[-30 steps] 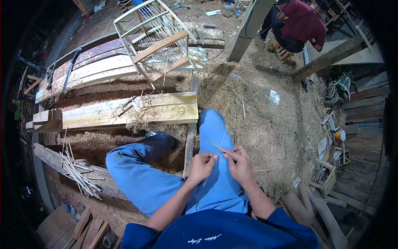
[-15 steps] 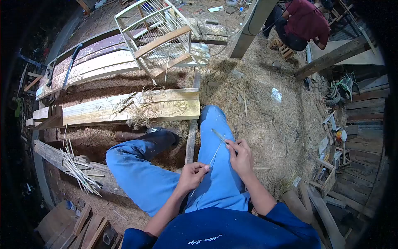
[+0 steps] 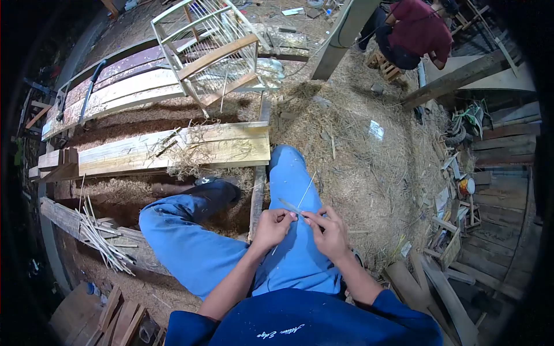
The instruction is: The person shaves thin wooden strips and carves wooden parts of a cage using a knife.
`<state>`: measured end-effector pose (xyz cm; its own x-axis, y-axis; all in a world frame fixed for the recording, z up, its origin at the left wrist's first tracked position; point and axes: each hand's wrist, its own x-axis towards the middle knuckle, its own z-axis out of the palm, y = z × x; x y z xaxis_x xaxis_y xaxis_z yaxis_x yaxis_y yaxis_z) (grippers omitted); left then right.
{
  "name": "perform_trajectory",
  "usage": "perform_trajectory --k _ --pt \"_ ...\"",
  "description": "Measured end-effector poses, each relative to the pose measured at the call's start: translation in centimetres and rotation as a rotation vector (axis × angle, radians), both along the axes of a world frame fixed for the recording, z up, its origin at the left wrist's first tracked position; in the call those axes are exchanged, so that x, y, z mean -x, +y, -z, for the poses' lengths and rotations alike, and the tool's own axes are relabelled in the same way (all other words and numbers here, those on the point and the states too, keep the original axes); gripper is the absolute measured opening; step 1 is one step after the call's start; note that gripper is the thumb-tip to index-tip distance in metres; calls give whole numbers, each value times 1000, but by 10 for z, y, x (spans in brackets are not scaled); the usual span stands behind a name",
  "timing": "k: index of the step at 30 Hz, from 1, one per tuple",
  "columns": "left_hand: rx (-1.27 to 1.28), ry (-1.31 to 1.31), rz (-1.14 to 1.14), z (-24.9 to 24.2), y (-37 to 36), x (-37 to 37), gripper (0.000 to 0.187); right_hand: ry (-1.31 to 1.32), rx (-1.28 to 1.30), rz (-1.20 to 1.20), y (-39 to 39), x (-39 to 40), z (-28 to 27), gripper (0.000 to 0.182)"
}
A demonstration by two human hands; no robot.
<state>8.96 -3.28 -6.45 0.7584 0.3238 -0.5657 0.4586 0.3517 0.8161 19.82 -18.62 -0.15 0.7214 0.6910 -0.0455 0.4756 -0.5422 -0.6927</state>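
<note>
Over my right thigh, my left hand (image 3: 273, 228) pinches a thin pale stick (image 3: 309, 186) between thumb and fingers. The stick slants across my jeans, its far end up toward my knee and its near end below my hand. My right hand (image 3: 328, 233) is closed around a small knife (image 3: 288, 205); its blade points up and left and crosses the stick just above my left fingertips. Both hands are close together, thumbs almost meeting. The knife's handle is mostly hidden in my right hand.
Left of my legs lie a bundle of thin sticks (image 3: 104, 239) on a plank and a wooden bench (image 3: 231, 144) strewn with shavings. Beyond stands a slatted wooden frame (image 3: 216, 55). A post (image 3: 340, 46) and a co-worker in a maroon shirt (image 3: 418, 32) are ahead right.
My right hand has moved down and left with the knife, closer to my left hand. My left hand has risen slightly, and more of the stick now shows beyond the blade.
</note>
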Motion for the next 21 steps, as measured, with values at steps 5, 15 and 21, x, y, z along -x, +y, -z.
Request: perform_trajectory --k 5,15,21 --pt "21 57 2 -13 6 7 28 7 63 65 2 2 7 21" --pt "66 61 -38 -21 4 43 33 -53 138 120 12 1 9 19" --pt "138 70 -39 -34 11 69 35 -74 131 193 13 -23 31 19"
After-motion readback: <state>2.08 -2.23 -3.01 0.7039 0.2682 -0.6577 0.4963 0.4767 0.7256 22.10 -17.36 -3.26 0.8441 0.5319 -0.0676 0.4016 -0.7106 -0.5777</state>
